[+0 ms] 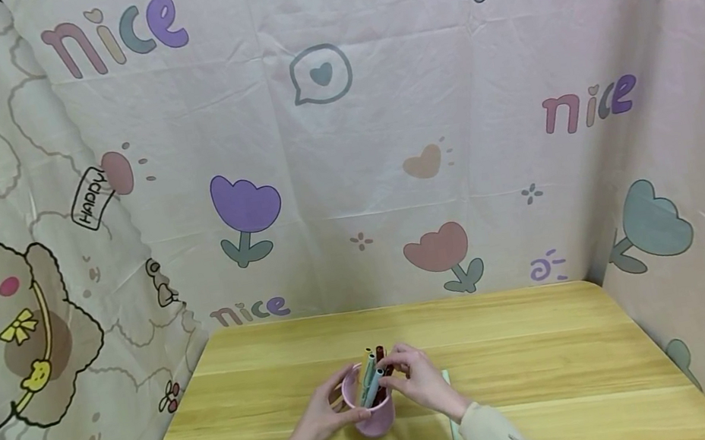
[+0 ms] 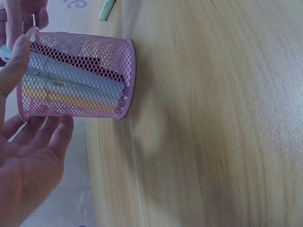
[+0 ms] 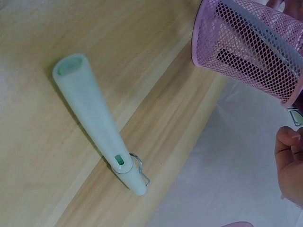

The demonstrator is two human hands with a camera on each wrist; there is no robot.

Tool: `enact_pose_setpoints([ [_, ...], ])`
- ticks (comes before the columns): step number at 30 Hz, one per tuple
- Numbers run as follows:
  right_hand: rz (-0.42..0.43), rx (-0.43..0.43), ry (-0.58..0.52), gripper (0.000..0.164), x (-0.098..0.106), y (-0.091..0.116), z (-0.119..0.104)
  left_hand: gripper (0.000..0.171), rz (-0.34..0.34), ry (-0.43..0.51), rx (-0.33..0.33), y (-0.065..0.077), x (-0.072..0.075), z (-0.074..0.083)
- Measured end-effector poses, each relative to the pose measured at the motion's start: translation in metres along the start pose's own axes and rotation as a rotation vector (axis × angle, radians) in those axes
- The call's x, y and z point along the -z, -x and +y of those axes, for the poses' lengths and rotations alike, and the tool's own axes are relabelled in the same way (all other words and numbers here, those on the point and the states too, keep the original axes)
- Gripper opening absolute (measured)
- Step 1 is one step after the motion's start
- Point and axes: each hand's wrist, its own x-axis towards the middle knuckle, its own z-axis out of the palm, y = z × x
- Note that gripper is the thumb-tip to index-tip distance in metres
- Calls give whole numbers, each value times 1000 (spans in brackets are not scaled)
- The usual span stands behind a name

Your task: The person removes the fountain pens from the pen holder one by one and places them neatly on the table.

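A pink mesh pen holder stands tilted over the wooden table, with several pens in it. My left hand grips its side, thumb at the near rim and fingers behind, as the left wrist view also shows. At its mouth, my right hand pinches the top of a light blue pen between thumb and fingers. Dark red pens stick up beside it. In the right wrist view my right hand is only partly visible at the edge, its fingers below the holder's rim.
A mint-green, pen-like tube with a wire clip lies on the table, to the right of the holder and partly under my right forearm in the head view. A printed cloth hangs behind the table's far edge and along both sides.
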Motion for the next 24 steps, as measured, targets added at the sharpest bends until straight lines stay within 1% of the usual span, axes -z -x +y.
enact_pose_setpoints([
  [4, -13, -12, -28, 18, 2, 2, -1, 92, 0, 6, -6, 0, 0, -1],
  [10, -21, -17, -73, 15, 5, 4, -4, 91, -1, 21, 6, -1, 0, -2],
  [15, 1, -18, -126, 14, 6, 6, -7, 93, -4, 32, 0, 0, 0, -1],
  [19, 30, -26, -160, 14, 7, 8, -10, 92, -1, 14, -30, 0, 0, -2],
  [22, 63, -2, -167, 13, 8, 9, -13, 91, 6, 2, -42, 0, 0, -2],
  [24, 76, 6, -171, 14, 8, 10, -14, 91, 6, 4, -37, 0, 0, -3],
])
